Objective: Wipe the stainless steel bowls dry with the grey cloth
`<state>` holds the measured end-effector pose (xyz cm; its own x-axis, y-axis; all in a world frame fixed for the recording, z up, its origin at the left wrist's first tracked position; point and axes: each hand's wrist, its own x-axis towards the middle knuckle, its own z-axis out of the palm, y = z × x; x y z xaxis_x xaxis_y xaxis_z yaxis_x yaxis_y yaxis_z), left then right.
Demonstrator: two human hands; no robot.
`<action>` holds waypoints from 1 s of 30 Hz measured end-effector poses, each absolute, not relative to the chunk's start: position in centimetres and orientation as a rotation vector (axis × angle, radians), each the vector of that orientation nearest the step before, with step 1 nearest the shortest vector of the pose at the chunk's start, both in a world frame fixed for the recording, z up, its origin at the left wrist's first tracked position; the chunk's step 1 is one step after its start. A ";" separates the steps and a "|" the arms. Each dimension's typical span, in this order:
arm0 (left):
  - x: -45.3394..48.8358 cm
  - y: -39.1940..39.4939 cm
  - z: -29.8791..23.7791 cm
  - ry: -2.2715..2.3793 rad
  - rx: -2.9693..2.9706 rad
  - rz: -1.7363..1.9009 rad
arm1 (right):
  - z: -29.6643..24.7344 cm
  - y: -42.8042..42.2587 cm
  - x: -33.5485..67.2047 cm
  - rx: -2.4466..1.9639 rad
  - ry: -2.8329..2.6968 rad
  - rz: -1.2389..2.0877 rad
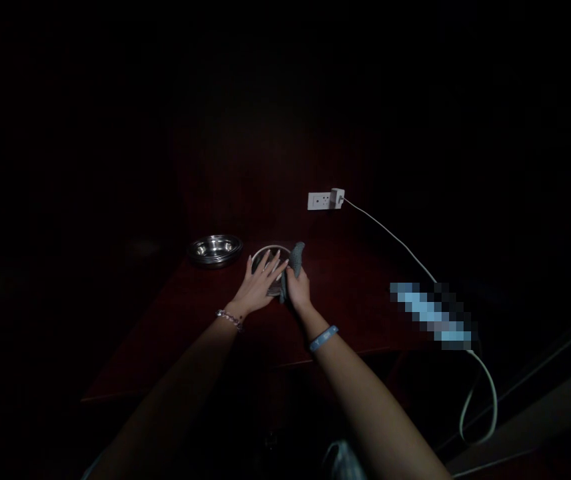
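A round shiny metal dish (276, 289) sits on the dark red table in front of me, largely covered by my hands. My left hand (260, 283) lies over it with the fingers spread, a beaded bracelet at the wrist. At the dish's right edge, my right hand (298, 288) is closed around a grey-green cloth (296, 259), part of which hangs down along the rim. A blue band circles my right wrist.
Stacked metal dishes (215, 250) stand at the left of the table (190, 333). On the back wall is a white socket (318, 201) with a charger (336, 197). Its white cable (390, 230) runs to a blurred-out bluish object (430, 317) at the right.
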<state>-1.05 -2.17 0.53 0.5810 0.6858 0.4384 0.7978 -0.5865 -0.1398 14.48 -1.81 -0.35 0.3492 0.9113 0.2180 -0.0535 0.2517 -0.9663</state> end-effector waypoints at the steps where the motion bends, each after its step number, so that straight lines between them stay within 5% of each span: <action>1: -1.0 -2.1 0.7 -1.201 -2.496 -0.449 | -0.4 -1.7 14.4 -1.073 -0.988 0.837; 30: -0.7 -0.8 0.5 -1.139 -2.443 -0.567 | -0.6 -0.9 14.0 -0.849 -0.754 1.014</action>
<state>-0.70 -0.85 0.47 0.5890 0.6285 0.5080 0.7841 -0.5967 -0.1708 14.05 -0.86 -0.61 0.3447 0.9281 0.1410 -0.4024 0.2818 -0.8710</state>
